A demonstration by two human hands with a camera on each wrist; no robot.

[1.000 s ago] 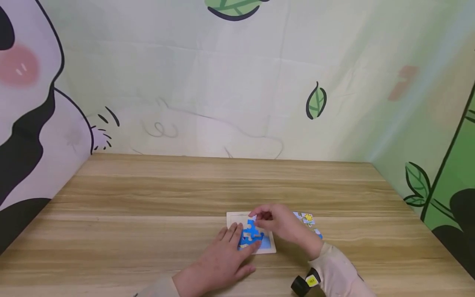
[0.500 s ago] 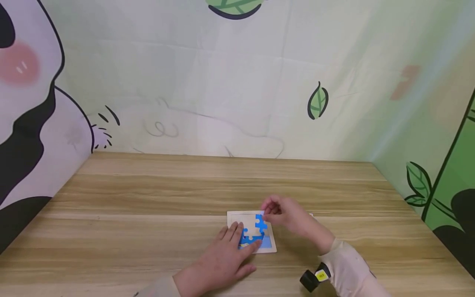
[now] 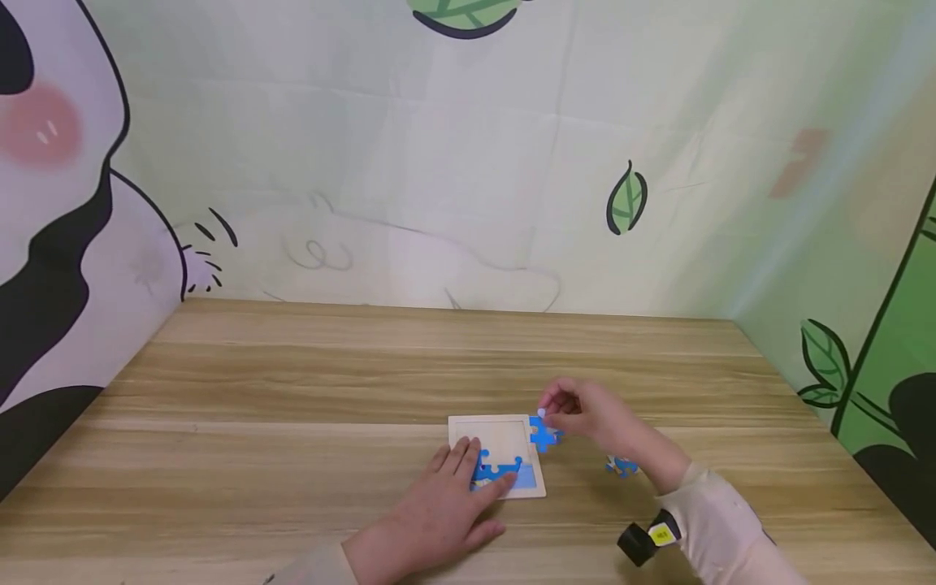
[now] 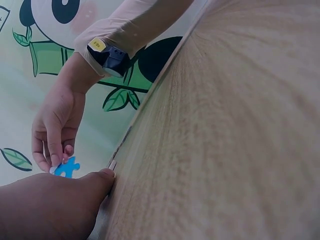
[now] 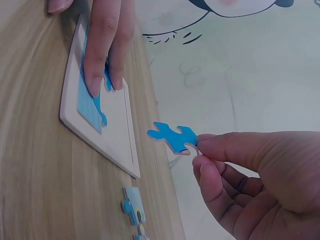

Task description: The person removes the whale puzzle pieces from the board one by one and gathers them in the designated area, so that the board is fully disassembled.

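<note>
My right hand [image 3: 603, 416] pinches a blue jigsaw piece [image 3: 543, 435] between thumb and fingertips, just past the right edge of a square wooden puzzle tray [image 3: 539, 481]. Held up by one end, the piece shows its knobs and notches in the right wrist view, clear of the tray. My left hand [image 3: 446, 512] lies flat over the tray's lower left, fingers straight, resting on fitted blue pieces [image 3: 504, 470] along the bottom. Those pieces are partly hidden under the fingers. Bare pale wood shows in the upper part of the tray.
Loose jigsaw pieces [image 3: 621, 465] lie on the wooden table [image 3: 292, 366] right of the tray, partly hidden beneath the right forearm. A black wrist camera [image 3: 638, 543] with a yellow label sits at the right sleeve. A wall with painted leaves stands behind the table.
My right hand has moved rightward from over the tray, carrying the blue jigsaw piece off the upper area and past the right rim. The left hand has stayed in place.
</note>
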